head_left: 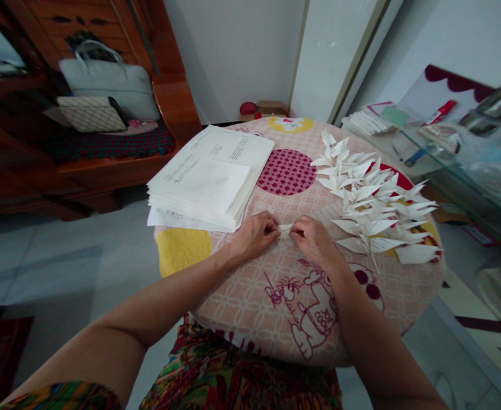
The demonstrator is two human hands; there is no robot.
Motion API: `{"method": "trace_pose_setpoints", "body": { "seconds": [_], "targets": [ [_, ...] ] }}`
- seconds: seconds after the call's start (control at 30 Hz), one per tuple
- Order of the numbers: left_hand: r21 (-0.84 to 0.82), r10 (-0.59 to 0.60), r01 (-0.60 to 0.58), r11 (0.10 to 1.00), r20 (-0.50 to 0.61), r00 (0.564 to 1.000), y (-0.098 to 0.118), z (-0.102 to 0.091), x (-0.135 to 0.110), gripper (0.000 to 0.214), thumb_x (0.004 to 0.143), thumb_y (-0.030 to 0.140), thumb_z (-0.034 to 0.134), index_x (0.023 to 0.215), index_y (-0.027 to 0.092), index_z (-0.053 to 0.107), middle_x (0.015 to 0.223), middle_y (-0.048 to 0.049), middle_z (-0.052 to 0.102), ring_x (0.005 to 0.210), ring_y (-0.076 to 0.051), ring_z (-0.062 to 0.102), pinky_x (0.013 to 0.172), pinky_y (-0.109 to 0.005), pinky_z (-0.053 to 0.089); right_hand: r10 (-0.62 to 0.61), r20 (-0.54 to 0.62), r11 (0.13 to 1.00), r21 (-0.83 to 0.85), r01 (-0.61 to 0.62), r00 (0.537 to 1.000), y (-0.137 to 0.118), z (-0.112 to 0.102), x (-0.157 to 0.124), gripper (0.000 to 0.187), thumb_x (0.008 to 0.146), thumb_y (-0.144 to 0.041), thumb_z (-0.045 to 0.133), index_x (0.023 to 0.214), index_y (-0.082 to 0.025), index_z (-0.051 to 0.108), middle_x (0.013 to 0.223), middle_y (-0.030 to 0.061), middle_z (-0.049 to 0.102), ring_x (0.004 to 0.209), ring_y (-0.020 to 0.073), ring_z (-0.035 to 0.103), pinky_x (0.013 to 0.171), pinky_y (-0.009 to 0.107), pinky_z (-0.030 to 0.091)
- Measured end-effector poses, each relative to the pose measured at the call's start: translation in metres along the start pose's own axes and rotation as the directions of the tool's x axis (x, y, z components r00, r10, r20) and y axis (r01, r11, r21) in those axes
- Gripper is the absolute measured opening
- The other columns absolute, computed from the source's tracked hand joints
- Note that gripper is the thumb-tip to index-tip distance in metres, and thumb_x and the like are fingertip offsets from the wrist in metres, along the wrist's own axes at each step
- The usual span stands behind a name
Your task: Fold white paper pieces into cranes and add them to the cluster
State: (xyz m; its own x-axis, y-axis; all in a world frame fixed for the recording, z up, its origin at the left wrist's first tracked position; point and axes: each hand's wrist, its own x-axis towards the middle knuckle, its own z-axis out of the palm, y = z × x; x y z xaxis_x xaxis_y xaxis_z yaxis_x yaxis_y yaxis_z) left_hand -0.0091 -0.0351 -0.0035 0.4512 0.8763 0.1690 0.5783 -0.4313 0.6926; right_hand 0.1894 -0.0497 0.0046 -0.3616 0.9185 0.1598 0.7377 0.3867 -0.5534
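My left hand [254, 232] and my right hand [313, 238] meet over the middle of a round table with a pink patterned cloth [276, 296]. Both pinch a small folded piece of white paper [284, 228] between their fingertips, one hand at each end. A thick stack of white paper sheets [210, 179] lies just beyond my left hand. To the right of my right hand is a pile of several folded white paper cranes [372, 196].
A wooden bench [105, 165] with a grey bag [114, 80] and a checked pouch [90, 113] stands at the left. A glass-topped table [459, 154] with papers and pens is at the right. Grey tiled floor [62, 256] lies to the left.
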Motion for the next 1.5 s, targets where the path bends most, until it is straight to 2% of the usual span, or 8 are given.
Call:
{"method": "trace_pose_setpoints", "body": {
  "seconds": [0.23, 0.43, 0.7, 0.93, 1.13, 1.3, 1.4, 1.5],
  "targets": [
    [0.045, -0.074, 0.076, 0.996, -0.035, 0.997, 0.001, 0.003, 0.002, 0.014, 0.081, 0.018, 0.062, 0.068, 0.015, 0.067, 0.092, -0.0038, 0.070, 0.080, -0.015, 0.063, 0.075, -0.028, 0.049, 0.046, -0.023, 0.987, -0.151, -0.049, 0.999, -0.005, 0.006, 0.001, 0.019, 0.082, -0.007, 0.059, 0.066, -0.017, 0.063, 0.082, 0.0085, 0.061, 0.081, 0.0200, 0.056, 0.075, 0.031, 0.043],
    [0.085, -0.086, 0.088, 0.993, -0.019, 0.996, 0.002, 0.004, 0.005, 0.014, 0.080, 0.017, 0.061, 0.067, 0.016, 0.064, 0.090, -0.0050, 0.069, 0.080, -0.016, 0.063, 0.075, -0.029, 0.051, 0.052, -0.039, 0.968, -0.245, -0.060, 0.998, -0.011, 0.009, 0.003, 0.020, 0.083, -0.008, 0.058, 0.067, -0.018, 0.063, 0.083, 0.0105, 0.062, 0.082, 0.0213, 0.056, 0.073, 0.032, 0.044],
    [0.147, -0.099, 0.098, 0.984, -0.001, 0.995, 0.004, 0.005, 0.004, 0.012, 0.082, 0.017, 0.062, 0.071, 0.015, 0.066, 0.094, -0.0072, 0.069, 0.083, -0.017, 0.063, 0.077, -0.031, 0.051, 0.058, -0.037, 0.984, -0.166, -0.064, 0.998, -0.005, 0.007, 0.002, 0.019, 0.081, -0.006, 0.058, 0.067, -0.018, 0.061, 0.081, 0.0078, 0.062, 0.079, 0.0192, 0.056, 0.073, 0.030, 0.044],
    [0.148, -0.099, 0.099, 0.984, -0.007, 0.995, 0.003, 0.005, 0.004, 0.013, 0.083, 0.018, 0.061, 0.071, 0.015, 0.066, 0.093, -0.0062, 0.069, 0.082, -0.017, 0.063, 0.076, -0.030, 0.051, 0.052, -0.042, 0.964, -0.258, -0.062, 0.998, -0.010, 0.009, 0.000, 0.018, 0.083, -0.008, 0.056, 0.069, -0.019, 0.060, 0.085, 0.0116, 0.063, 0.083, 0.0225, 0.056, 0.073, 0.033, 0.044],
    [0.156, -0.092, 0.090, 0.984, 0.009, 0.996, 0.004, 0.004, 0.004, 0.014, 0.084, 0.017, 0.059, 0.072, 0.015, 0.065, 0.094, -0.0070, 0.068, 0.084, -0.018, 0.063, 0.077, -0.030, 0.051, 0.066, -0.036, 0.959, -0.274, -0.073, 0.997, -0.010, 0.012, 0.000, 0.019, 0.081, -0.006, 0.054, 0.069, -0.020, 0.060, 0.084, 0.0123, 0.062, 0.083, 0.0232, 0.055, 0.072, 0.034, 0.044],
    [0.174, -0.032, 0.030, 0.984, 0.006, 0.999, 0.001, 0.005, 0.003, 0.007, 0.084, 0.015, 0.061, 0.078, 0.015, 0.065, 0.092, -0.0067, 0.065, 0.081, -0.017, 0.061, 0.075, -0.029, 0.050, 0.053, -0.037, 0.958, -0.281, -0.061, 0.998, -0.011, 0.012, 0.001, 0.019, 0.080, -0.006, 0.054, 0.070, -0.019, 0.061, 0.084, 0.0121, 0.063, 0.084, 0.0230, 0.055, 0.074, 0.033, 0.045],
    [0.106, 0.090, -0.092, 0.990, 0.016, 0.996, -0.001, 0.003, 0.000, 0.011, 0.084, 0.009, 0.059, 0.089, 0.015, 0.066, 0.095, -0.0060, 0.066, 0.088, -0.017, 0.062, 0.080, -0.028, 0.051, 0.090, -0.027, 0.962, -0.257, -0.094, 0.996, -0.011, 0.011, 0.004, 0.019, 0.079, -0.005, 0.056, 0.067, -0.018, 0.061, 0.084, 0.0129, 0.064, 0.083, 0.0229, 0.058, 0.075, 0.033, 0.045],
    [0.078, 0.196, -0.199, 0.977, 0.047, 0.980, -0.003, 0.002, -0.002, 0.019, 0.087, 0.007, 0.056, 0.093, 0.017, 0.071, 0.104, -0.0069, 0.067, 0.098, -0.018, 0.063, 0.089, -0.029, 0.050, 0.142, -0.042, 0.975, -0.168, -0.147, 0.989, -0.006, 0.010, 0.006, 0.019, 0.078, -0.005, 0.060, 0.064, -0.017, 0.061, 0.080, 0.0100, 0.064, 0.077, 0.0201, 0.058, 0.072, 0.031, 0.044]
  ]
}}
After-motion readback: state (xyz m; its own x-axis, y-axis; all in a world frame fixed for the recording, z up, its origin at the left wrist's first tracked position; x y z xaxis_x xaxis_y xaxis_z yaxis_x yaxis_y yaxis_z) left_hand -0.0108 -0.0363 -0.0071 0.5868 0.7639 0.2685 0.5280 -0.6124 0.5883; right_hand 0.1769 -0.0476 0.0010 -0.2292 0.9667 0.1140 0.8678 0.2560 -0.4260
